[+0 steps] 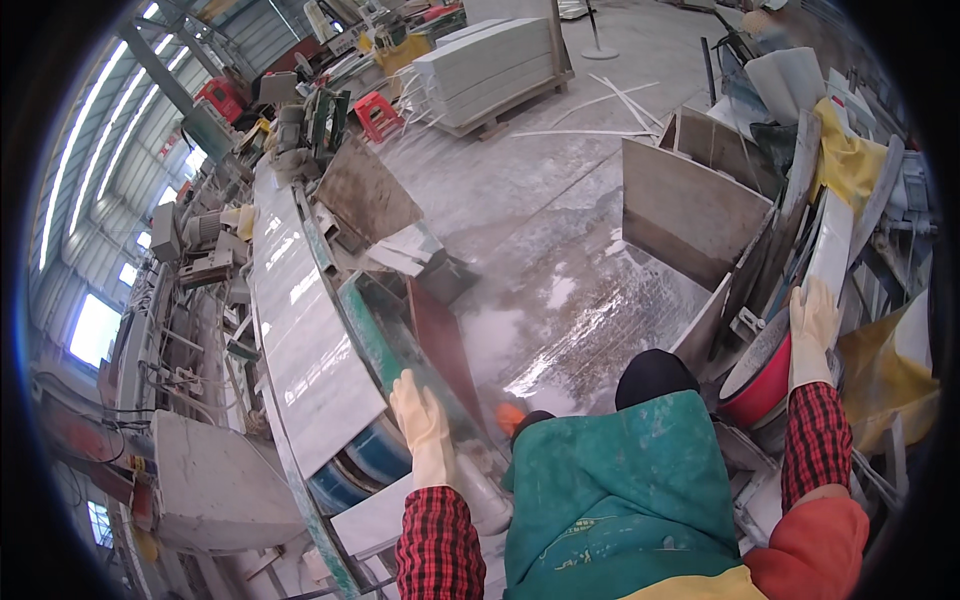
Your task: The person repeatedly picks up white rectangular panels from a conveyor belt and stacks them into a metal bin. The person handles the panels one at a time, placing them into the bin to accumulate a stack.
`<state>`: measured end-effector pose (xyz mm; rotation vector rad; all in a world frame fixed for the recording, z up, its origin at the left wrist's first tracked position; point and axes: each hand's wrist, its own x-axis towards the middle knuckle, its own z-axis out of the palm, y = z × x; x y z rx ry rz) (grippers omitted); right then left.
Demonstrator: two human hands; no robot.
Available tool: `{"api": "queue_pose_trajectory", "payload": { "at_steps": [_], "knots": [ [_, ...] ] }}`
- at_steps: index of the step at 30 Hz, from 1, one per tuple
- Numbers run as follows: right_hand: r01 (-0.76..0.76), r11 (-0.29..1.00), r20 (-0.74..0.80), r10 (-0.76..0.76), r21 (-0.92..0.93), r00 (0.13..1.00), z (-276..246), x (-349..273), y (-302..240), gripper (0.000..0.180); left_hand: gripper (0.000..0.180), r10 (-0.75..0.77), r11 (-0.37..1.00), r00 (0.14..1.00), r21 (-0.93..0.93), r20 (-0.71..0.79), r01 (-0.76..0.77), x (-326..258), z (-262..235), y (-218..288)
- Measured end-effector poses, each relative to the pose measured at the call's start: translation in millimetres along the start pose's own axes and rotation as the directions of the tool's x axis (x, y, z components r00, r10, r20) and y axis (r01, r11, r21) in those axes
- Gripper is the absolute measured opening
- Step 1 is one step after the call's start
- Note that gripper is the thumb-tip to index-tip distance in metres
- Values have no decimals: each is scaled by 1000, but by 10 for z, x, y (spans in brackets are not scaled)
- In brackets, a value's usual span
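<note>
Cream rubber gloves cover both of my hands. My left hand [420, 425] is beside the near end of a pale, wet stone slab [315, 350], its fingers stretched forward with nothing visible in them. Below that slab end is a blue drum [375, 455], and the green machine frame [368, 330] runs just past my fingertips. Out to the right, my right hand [814, 325] has its fingers extended at the lower end of a long white strip [832, 245]. Whether it touches the strip, I cannot tell. A red round tub [757, 405] sits just left of that wrist.
Brown boards [690, 205] lean upright on the right, near a yellow cloth [845, 155]. Stacked stone slabs [490, 70] rest on a pallet at the back, beside a red stool [377, 115]. The floor [570, 290] is wet. A green apron [620, 480] covers my lap.
</note>
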<state>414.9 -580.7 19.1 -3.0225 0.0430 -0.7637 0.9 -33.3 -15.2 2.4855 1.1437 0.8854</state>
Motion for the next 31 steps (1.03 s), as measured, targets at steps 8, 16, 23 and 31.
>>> {"api": "queue_pose_trajectory", "payload": {
  "at_steps": [8,16,23,31],
  "knots": [
    [-12,1000,-5,12,-6,1000,7,-79,10,49,42,-38,999,999,12,8,38,-4,23,2],
    [48,998,-112,-43,42,993,-20,-175,-28,44,41,-16,1000,1000,-12,-25,16,-14,16,-4],
    [110,988,-201,-86,111,976,-65,-252,-82,39,41,-13,1000,999,2,-42,13,-38,45,-75],
    [131,985,-174,-110,114,979,-131,-338,-108,38,42,-30,999,999,-13,-12,30,-38,52,-86]
  ]
}}
